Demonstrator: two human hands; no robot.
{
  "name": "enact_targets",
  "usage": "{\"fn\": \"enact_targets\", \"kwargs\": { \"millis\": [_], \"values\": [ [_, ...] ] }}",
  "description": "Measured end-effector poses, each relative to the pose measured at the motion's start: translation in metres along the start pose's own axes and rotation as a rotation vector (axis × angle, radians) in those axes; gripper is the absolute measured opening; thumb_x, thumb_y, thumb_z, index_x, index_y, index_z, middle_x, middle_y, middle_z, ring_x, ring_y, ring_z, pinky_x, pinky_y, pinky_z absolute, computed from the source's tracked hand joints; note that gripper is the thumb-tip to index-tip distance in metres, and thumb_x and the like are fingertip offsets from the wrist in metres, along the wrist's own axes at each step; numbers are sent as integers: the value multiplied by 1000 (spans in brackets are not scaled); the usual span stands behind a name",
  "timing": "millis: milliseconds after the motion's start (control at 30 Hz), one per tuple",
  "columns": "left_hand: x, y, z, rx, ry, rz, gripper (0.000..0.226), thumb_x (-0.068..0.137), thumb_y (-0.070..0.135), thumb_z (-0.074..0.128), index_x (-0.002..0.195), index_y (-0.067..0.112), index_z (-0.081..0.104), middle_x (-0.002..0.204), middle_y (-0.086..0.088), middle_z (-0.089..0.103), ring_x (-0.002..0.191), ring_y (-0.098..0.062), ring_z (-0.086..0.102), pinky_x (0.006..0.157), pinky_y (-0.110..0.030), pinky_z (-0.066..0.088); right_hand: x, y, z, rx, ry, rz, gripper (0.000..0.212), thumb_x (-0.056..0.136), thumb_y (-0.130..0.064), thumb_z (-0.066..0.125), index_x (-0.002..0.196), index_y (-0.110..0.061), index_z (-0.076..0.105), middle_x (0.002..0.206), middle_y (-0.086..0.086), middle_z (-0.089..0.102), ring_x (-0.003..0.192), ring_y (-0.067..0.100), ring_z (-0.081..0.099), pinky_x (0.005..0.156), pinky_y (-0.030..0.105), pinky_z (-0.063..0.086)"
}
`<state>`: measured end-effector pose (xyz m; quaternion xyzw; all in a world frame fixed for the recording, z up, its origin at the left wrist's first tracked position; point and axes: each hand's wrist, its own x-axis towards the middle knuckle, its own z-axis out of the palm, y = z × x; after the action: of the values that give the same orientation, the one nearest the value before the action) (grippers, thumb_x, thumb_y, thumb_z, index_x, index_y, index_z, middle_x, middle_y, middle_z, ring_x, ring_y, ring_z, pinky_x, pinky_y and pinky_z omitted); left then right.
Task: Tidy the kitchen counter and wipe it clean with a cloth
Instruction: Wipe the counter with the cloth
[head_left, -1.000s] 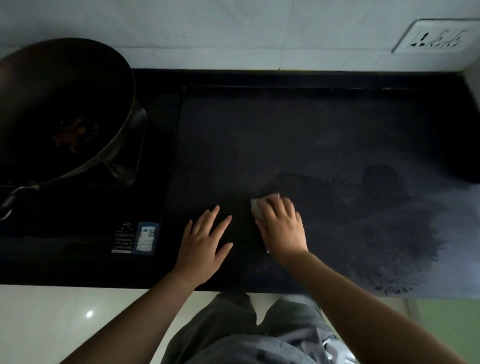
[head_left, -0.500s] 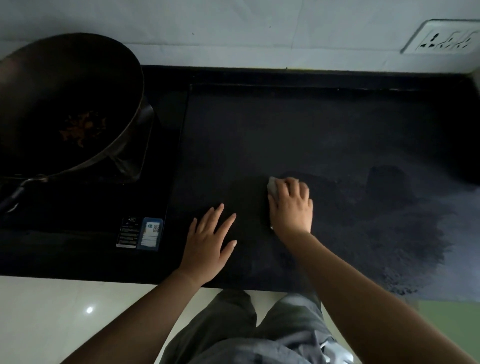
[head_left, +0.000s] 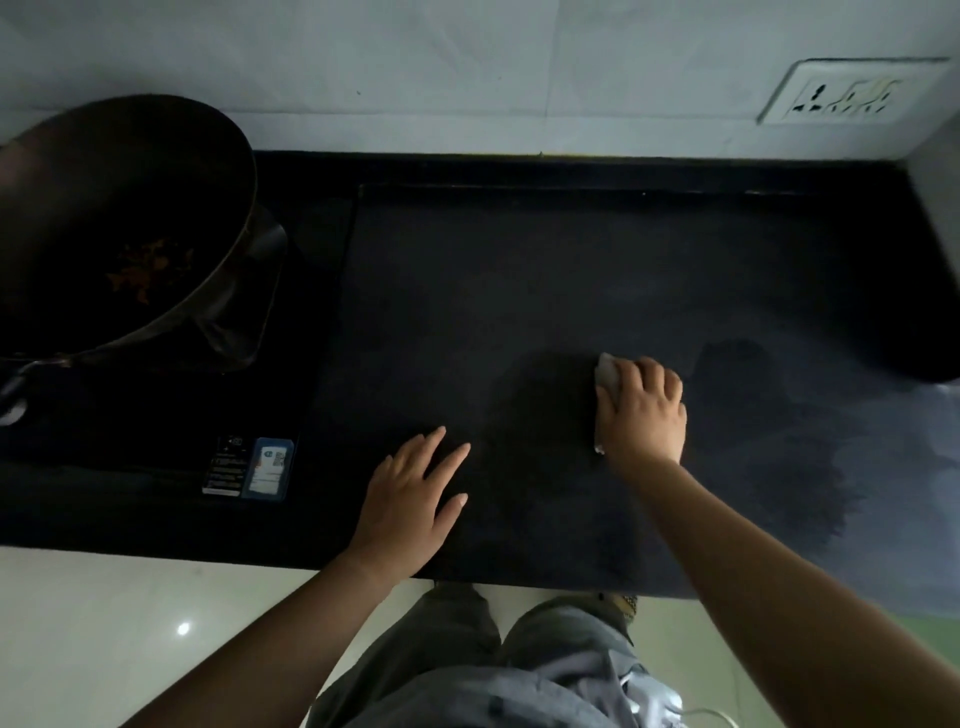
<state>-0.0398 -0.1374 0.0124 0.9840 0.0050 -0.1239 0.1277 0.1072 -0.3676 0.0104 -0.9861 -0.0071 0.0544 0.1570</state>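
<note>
The dark worktop (head_left: 545, 270) now shows a damp patch reaching further back and right than a second ago, so wiping is progressing (the far strip looks untouched). A wok (head_left: 119, 223) sits at left. The left hand (head_left: 410, 499) rests flat, fingers spread wide. The right hand (head_left: 641, 410) presses the pale cloth (head_left: 605, 371), having slid it away from the front edge.

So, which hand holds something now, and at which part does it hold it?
The right hand presses a pale cloth flat on the counter, covering most of it. The left hand lies open, holding nothing.
</note>
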Motion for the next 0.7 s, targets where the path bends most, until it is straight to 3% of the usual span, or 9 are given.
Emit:
{"fn": "enact_targets", "kwargs": {
  "millis": [100, 300, 433, 500, 700],
  "values": [
    [-4, 30, 8, -30, -12, -26, 56, 88, 52, 25, 141, 32, 29, 152, -4, 29, 138, -26, 27, 106, -48, 32, -2, -6, -1, -26, -24, -50, 41, 92, -35, 44, 130, -21, 40, 138, 7, 37, 126, 30, 28, 92, 48, 37],
    [-15, 82, 23, -87, -12, -146, 61, 85, 54, 24, 140, 31, 33, 153, -5, 26, 139, -28, 25, 106, -46, 31, -60, 44, -12, 25, -160, -419, 45, 92, -40, 45, 133, -23, 42, 138, 4, 45, 130, 28, 36, 95, 45, 42],
    [-13, 102, 28, -78, 12, -234, 57, 89, 53, 33, 141, 30, 32, 154, -6, 23, 140, -29, 21, 107, -47, 30, -40, 92, -25, 12, -113, -340, 48, 89, -48, 34, 128, -23, 46, 133, 5, 49, 124, 31, 40, 90, 46, 46],
    [-11, 107, 30, -66, 8, -268, 55, 91, 47, 42, 142, 30, 31, 154, -7, 23, 141, -30, 19, 108, -49, 29, -13, 96, -29, 11, -87, -292, 46, 89, -44, 38, 128, -20, 46, 133, 7, 47, 123, 32, 39, 88, 48, 46],
    [-10, 118, 33, -44, 26, -326, 63, 86, 56, 20, 141, 28, 31, 153, -8, 26, 140, -32, 22, 107, -51, 32, 16, 60, -25, 5, -148, -331, 43, 93, -36, 43, 133, -20, 38, 142, 5, 35, 132, 29, 26, 96, 44, 38]
  ]
}}
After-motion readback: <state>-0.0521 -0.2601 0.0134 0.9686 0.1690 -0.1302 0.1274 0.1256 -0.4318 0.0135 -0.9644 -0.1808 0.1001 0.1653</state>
